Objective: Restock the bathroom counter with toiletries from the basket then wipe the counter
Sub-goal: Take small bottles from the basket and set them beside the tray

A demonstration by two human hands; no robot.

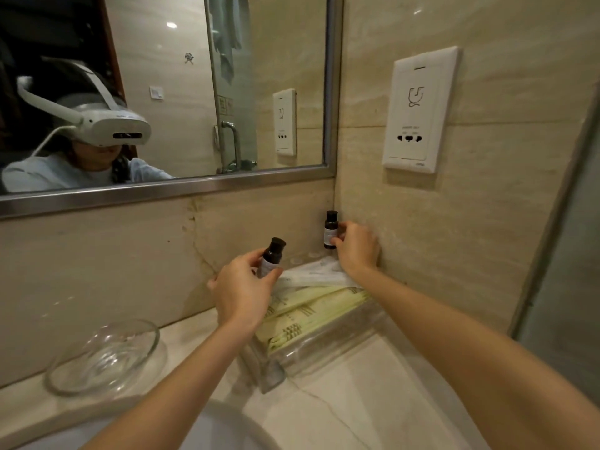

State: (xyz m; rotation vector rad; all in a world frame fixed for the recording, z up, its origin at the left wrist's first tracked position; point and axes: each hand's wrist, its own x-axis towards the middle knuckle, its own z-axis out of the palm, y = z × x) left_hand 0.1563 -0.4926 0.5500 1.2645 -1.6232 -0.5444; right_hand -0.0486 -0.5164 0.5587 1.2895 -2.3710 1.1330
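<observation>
Left hand [242,292]: your fingers and thumb curl round the lower body of the tilted bottle [272,254], a small dark one whose cap leans up and away to the right
Right hand [355,248]: your thumb and fingertips pinch the corner bottle [330,230] at its label; it stands upright, and I cannot tell whether its base is seated
Gap that matters: the round recesses [296,260] lie just beyond your left hand, between the two bottles; your left hand is the nearer one
Long axis: judged, the tilted bottle must come upright before it goes down there
Below both hands: the acrylic tray [324,350] holds yellow-green packets [302,315] and white sachets [311,276]
Stage: restocking seems underway; the counter [357,401] looks not yet wiped
</observation>
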